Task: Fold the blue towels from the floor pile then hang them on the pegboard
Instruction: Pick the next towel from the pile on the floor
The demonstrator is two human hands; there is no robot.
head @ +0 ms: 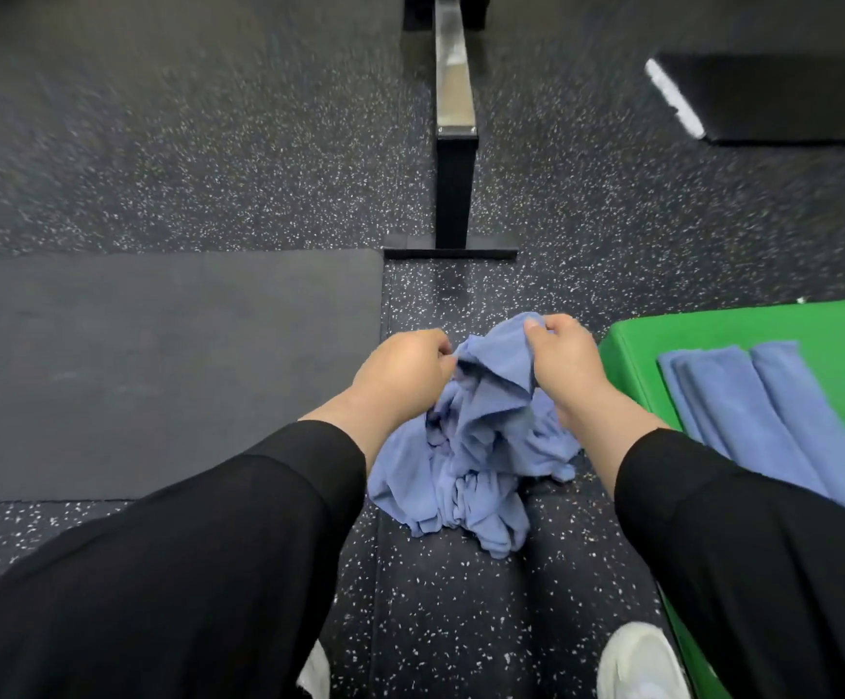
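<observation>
A crumpled pile of blue towels (465, 466) lies on the speckled floor between my feet. My left hand (400, 375) pinches the left edge of the top towel (496, 365), which is lifted off the pile. My right hand (569, 365) grips the same towel's upper right edge. Two folded blue towels (763, 416) lie side by side on a green box (844, 335) at the right. The pegboard is out of view.
A dark grey mat (158, 365) covers the floor at the left. A black stand with a metal bar (453, 143) rises straight ahead. A black bench (783, 98) sits at the upper right. My white shoes (637, 663) show at the bottom.
</observation>
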